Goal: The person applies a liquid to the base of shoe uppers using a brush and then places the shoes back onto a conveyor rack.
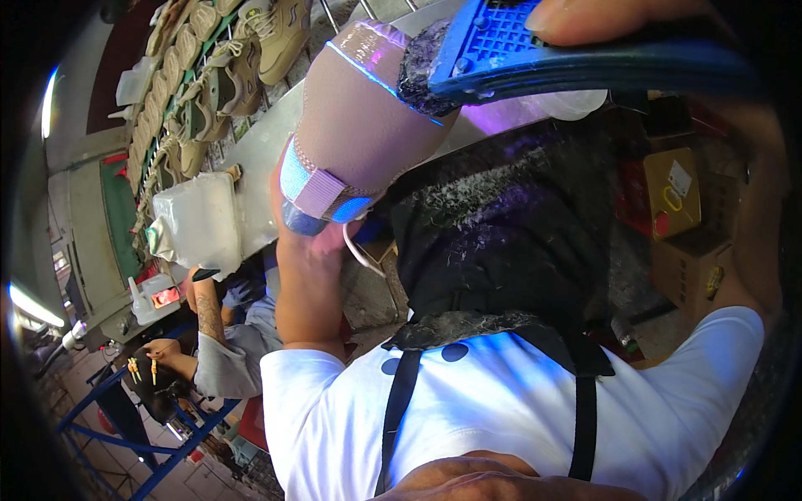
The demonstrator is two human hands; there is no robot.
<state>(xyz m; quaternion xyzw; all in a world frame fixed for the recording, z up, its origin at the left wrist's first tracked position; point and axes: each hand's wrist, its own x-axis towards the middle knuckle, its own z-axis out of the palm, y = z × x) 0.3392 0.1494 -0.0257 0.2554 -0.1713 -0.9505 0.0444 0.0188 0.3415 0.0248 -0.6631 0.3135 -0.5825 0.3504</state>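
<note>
A tan shoe upper (368,117) is stretched over a blue-grey last, whose end shows at the heel near a woven pull tab. My left hand (322,240) grips it from below at the heel end; most of its fingers are hidden behind the shoe. In my right hand (589,18), at the top of the view, is a brush (501,63) with a blue textured plastic body and dark, matted bristles. The bristles touch the upper beside a bright blue line that runs along its edge.
At the left, a rack carries several lace-up shoes (280,37) and pale soles (159,92). A translucent plastic tub (200,213) and a white squeeze bottle (152,299) stand below. Another person (234,359) works at lower left. A yellow tin (672,192) rests on a cardboard box (689,263) at right.
</note>
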